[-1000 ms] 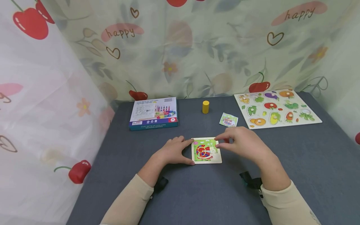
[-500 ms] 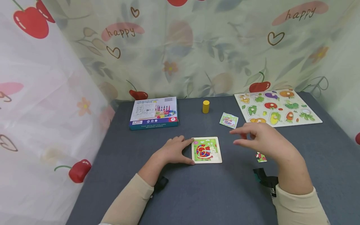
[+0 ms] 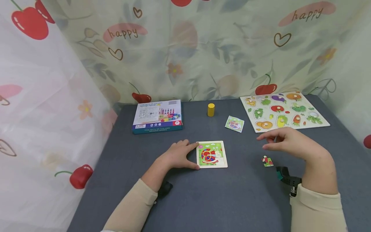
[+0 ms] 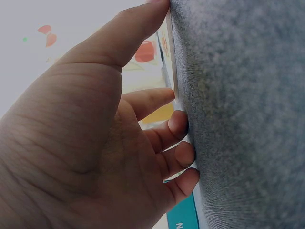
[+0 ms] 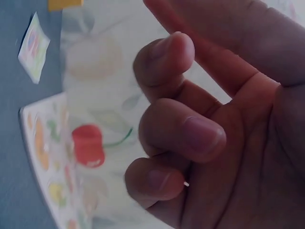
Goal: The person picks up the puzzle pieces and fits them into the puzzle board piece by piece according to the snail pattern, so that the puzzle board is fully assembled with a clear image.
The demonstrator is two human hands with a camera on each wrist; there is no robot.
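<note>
A square wooden jigsaw puzzle (image 3: 211, 154) with a colourful snail picture lies on the dark table in the head view; its lower right part shows pale wood. My left hand (image 3: 180, 156) spreads thumb and index finger to the two corners of its left edge. In the left wrist view, the thumb and index fingertip touch the thin board edge while the other fingertips rest on the cloth. To the right, my right hand (image 3: 290, 141) is held above the table, thumb and index finger apart, other fingers curled loosely, nothing between them. Nearer me lies a loose puzzle piece (image 3: 267, 161).
A small picture card (image 3: 234, 124) lies behind the puzzle, with a yellow cylinder (image 3: 211, 110) standing farther back. A boxed set (image 3: 157, 116) is at back left. A vegetable peg board (image 3: 285, 111) lies at back right, just beyond my right hand. Printed curtains (image 3: 185, 51) border the table.
My right hand has left the puzzle's right edge and moved to the right, uncovering the loose puzzle piece. My left hand stays at the puzzle's left edge.
</note>
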